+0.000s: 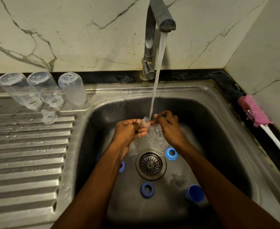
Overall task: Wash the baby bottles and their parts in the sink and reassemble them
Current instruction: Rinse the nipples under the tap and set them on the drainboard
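Both hands are over the sink point(202, 103), meeting at 12 o'clock from the drain strainer point(150, 164). The left hand point(129, 129) and right hand point(169, 128) have their fingers curled and pinch the clear nipple point(145, 121) between them. The nipple sits right under the water stream point(157, 71) from the faucet point(152, 38).

In the basin, clock positions from the strainer:
- light-blue ring point(171, 153) at 2 o'clock
- dark-blue ring point(147, 190) at 6
- half-hidden ring point(121, 166) at 9, partly under the left forearm
- loose nipple point(178, 179) at 4
- blue cap point(194, 193) just beyond the loose nipple

On the drainboard point(28, 154), at 10 o'clock, the left bottle point(18, 90), middle bottle point(45, 88) and right bottle point(73, 88) stand mouth-down in a row. A drainboard nipple point(49, 116) lies just in front of them.

A pink brush point(253, 111) with a white handle point(276, 141) lies on the dark counter at 3 o'clock.
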